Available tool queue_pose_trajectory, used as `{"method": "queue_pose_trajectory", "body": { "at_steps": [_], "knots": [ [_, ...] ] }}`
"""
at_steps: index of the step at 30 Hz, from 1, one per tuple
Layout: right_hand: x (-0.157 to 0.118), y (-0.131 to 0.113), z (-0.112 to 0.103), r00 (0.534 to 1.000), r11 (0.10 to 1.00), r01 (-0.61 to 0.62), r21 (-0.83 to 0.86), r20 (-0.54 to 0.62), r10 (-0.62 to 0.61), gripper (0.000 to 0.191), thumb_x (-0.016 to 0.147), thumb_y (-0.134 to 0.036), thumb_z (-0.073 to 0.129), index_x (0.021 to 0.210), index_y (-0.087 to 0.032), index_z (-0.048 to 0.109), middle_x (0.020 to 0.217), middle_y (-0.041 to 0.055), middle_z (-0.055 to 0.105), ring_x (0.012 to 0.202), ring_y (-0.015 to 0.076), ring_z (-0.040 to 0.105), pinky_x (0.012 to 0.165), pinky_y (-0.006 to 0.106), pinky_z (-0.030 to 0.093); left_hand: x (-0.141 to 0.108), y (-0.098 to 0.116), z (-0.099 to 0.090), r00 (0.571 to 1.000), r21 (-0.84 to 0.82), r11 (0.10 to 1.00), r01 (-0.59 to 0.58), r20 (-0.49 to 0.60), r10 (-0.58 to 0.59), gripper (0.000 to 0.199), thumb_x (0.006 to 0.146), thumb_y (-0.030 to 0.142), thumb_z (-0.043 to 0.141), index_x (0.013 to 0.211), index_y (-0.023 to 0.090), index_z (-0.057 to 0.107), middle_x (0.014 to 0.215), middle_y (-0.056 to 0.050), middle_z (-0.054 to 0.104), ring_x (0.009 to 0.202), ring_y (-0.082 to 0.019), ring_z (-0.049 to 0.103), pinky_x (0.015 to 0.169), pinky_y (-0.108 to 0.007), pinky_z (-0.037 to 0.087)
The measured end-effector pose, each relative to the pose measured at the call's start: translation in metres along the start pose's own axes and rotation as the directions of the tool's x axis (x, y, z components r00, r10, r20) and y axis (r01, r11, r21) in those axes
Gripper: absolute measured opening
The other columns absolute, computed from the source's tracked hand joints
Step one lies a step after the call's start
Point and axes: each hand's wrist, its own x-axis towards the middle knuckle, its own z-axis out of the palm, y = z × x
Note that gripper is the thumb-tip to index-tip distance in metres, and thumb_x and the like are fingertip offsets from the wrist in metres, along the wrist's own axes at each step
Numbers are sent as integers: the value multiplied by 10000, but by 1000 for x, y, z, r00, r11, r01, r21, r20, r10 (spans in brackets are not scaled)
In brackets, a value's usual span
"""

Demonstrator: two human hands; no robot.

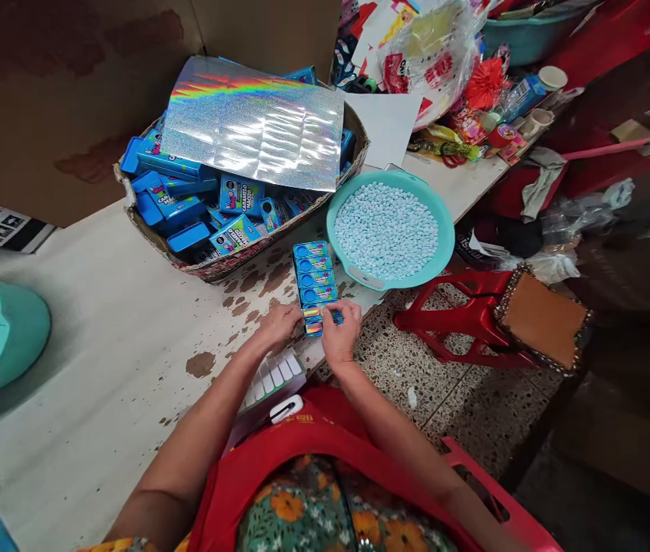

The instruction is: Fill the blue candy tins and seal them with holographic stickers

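Observation:
A column of small blue candy tins [316,264] lies on the white table in front of me, with round dark-blue spots on their tops. Shiny rainbow holographic strips [313,326] lie across the nearest tins. My left hand [280,325] is at the left end of a strip, its fingertips pinched against the tin edge. My right hand [342,331] is at the right end, thumb and fingers closed together on the strip. The fingertips partly hide the strip ends. Just below my left hand stands a sheet of white labels [273,377], in a block.
A cardboard box [210,268] full of blue tins stands behind, a holographic sheet [256,123] over it. A turquoise basin [445,238] holds pale-blue candies. A turquoise bucket [26,330] with blue pieces stands left. A red stool [463,322] is at the right.

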Motion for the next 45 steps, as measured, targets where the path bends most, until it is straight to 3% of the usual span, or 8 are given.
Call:
{"method": "queue_pose_trajectory", "body": {
  "at_steps": [5, 14, 20, 28, 30, 32, 38, 45],
  "knots": [
    [3, 3, 0, 1000, 1000, -16, -13, 23, 16, 98, 789, -292, 545, 824, -203, 522, 930, 70, 508, 932, 212, 485, 878, 374, 409, 3, -9, 6, 989, -180, 979, 95, 132, -71, 313, 822, 434, 380, 699, 176, 506, 454, 26, 454, 403, -103, 379, 461, -238, 268],
    [9, 10, 0, 994, 997, -63, 43, 90, 59, 380, 751, -336, 606, 1065, -169, 469, 1044, 101, 546, 941, 205, 518, 849, 359, 432, -7, -30, 19, 956, 334, 942, 12, -279, 87, 320, 836, 269, 388, 1073, 148, 566, 960, -128, 650, 903, -254, 585, 767, -336, 400],
    [21, 19, -7, 992, 999, -27, 31, 127, 23, 193, 800, -296, 526, 931, -160, 565, 926, 78, 600, 805, 177, 560, 759, 341, 469, -38, -26, 48, 988, 481, 873, -80, -81, 135, 544, 717, 174, 510, 1261, 162, 506, 1395, -150, 436, 1283, -330, 368, 1022, -425, 273],
    [-2, -42, -22, 930, 952, 302, 46, 207, -305, 240, 858, -301, 520, 1069, -199, 567, 1083, 86, 550, 1050, 220, 496, 873, 396, 435, -132, -108, -79, 973, 29, 978, 207, -107, -203, 433, 644, 492, 673, 971, 209, 691, 1070, -72, 666, 1016, -268, 558, 819, -279, 412],
    [-22, -60, -1, 819, 933, 321, 161, 447, -359, 220, 857, -279, 530, 1055, -198, 577, 1054, 74, 548, 986, 200, 527, 846, 366, 454, -162, -133, -89, 953, -84, 949, 304, 44, -301, 412, 599, 492, 697, 874, 185, 700, 870, -53, 684, 816, -221, 586, 675, -249, 420],
    [-49, -71, 28, 613, 916, 332, 226, 686, -391, 208, 843, -239, 550, 1041, -193, 590, 1041, 68, 553, 963, 190, 541, 848, 348, 458, -181, -152, -84, 937, -169, 922, 348, 93, -337, 379, 603, 485, 680, 799, 161, 688, 700, -25, 640, 648, -167, 542, 573, -232, 380],
    [-134, -68, 91, -62, 737, 623, 261, 956, -286, 381, 771, -237, 659, 1121, -124, 557, 1203, 146, 516, 1134, 264, 459, 949, 403, 409, -187, -173, -55, 873, -386, 850, 359, -182, -452, 334, 541, 442, 686, 646, 134, 611, 514, 30, 501, 498, -97, 403, 497, -221, 282],
    [-153, -55, 83, -253, 658, 682, 318, 947, -196, 578, 733, -215, 683, 1249, -78, 463, 1410, 214, 340, 1230, 314, 389, 978, 436, 379, -186, -190, -45, 795, -485, 810, 330, -319, -516, 303, 521, 403, 680, 583, 127, 570, 513, 20, 493, 507, -95, 406, 503, -229, 286]
  ]
}}
